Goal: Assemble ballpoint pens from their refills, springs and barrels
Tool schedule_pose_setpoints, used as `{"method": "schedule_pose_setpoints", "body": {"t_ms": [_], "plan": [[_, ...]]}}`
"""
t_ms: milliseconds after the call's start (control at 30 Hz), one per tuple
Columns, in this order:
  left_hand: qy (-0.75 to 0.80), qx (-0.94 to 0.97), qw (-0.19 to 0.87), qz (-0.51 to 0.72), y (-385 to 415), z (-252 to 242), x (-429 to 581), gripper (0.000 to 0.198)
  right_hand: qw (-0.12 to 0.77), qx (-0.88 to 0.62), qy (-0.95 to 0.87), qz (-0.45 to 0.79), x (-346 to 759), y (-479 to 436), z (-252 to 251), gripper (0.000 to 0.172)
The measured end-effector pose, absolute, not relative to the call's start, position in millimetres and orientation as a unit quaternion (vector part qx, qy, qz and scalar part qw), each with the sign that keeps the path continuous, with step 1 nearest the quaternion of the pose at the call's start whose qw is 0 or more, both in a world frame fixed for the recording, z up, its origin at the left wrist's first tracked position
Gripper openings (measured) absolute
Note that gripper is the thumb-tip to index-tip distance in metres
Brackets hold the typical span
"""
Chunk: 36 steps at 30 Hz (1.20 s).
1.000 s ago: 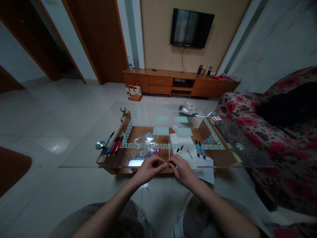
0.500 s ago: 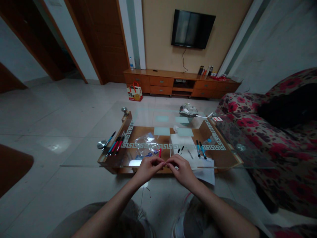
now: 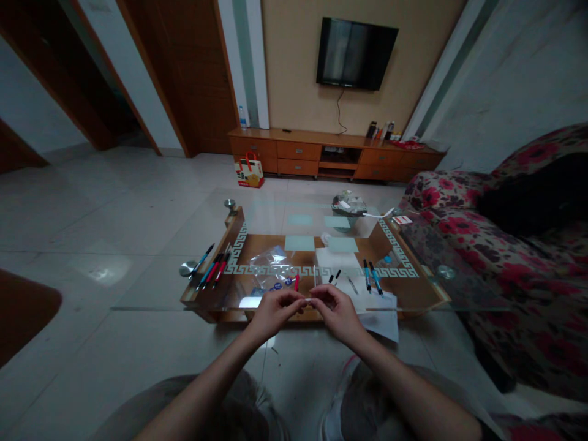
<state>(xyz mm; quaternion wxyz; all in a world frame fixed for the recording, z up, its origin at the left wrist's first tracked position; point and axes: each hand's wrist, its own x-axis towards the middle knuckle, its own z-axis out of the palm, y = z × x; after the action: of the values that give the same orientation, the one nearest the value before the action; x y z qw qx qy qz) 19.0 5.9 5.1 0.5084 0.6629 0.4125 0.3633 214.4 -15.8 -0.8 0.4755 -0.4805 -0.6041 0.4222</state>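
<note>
My left hand (image 3: pixel 277 308) and my right hand (image 3: pixel 337 311) meet over the near edge of the glass table (image 3: pixel 160 288). Thumb and fingers of each are pinched together. Between the fingertips shows a small pale piece (image 3: pixel 308 300), too small to name. Just beyond the hands lies a red pen part (image 3: pixel 296 282). Black pen parts (image 3: pixel 334 277) and a thin silvery piece (image 3: pixel 352 285) sit to its right. Two blue-and-black pens (image 3: pixel 372 278) lie farther right. Several blue, black and red pens (image 3: pixel 215 269) are grouped at the left.
Behind the red part is a clear plastic bag (image 3: pixel 272 260) with blue print. White paper (image 3: pixel 384 315) lies at the near right. A cluttered dark tray-like object (image 3: pixel 349 203) stands at the far side. The flowered sofa (image 3: pixel 542 288) borders the table's right.
My fingertips have moved slightly apart, and the small pale piece between them now shows more. The pens on the table have not moved.
</note>
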Motion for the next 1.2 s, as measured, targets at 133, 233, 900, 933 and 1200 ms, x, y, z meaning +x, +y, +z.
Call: {"method": "schedule_pose_setpoints", "body": {"t_ms": [133,233,900,933,1200], "plan": [[0.408,0.670,0.504,0.361,5.5,5.7,18.6,0.029,0.471,-0.471,-0.588,0.460,214.3,-15.1,-1.2,0.017],[0.406,0.677,0.497,0.361,5.2,5.9,18.2,0.026,0.470,-0.465,-0.575,0.482,213.7,-15.6,-0.4,0.017],[0.418,0.774,0.316,0.356,12.3,-9.7,10.3,0.048,0.447,-0.518,-0.621,0.382,217.7,-14.1,3.7,0.019],[0.425,0.790,0.281,0.340,12.6,-12.2,8.8,0.048,0.448,-0.519,-0.619,0.383,217.9,-13.8,3.6,0.020],[0.444,0.842,0.188,0.242,14.6,-28.9,4.9,0.029,0.444,-0.523,-0.623,0.377,217.5,-14.4,2.4,0.019]]}}
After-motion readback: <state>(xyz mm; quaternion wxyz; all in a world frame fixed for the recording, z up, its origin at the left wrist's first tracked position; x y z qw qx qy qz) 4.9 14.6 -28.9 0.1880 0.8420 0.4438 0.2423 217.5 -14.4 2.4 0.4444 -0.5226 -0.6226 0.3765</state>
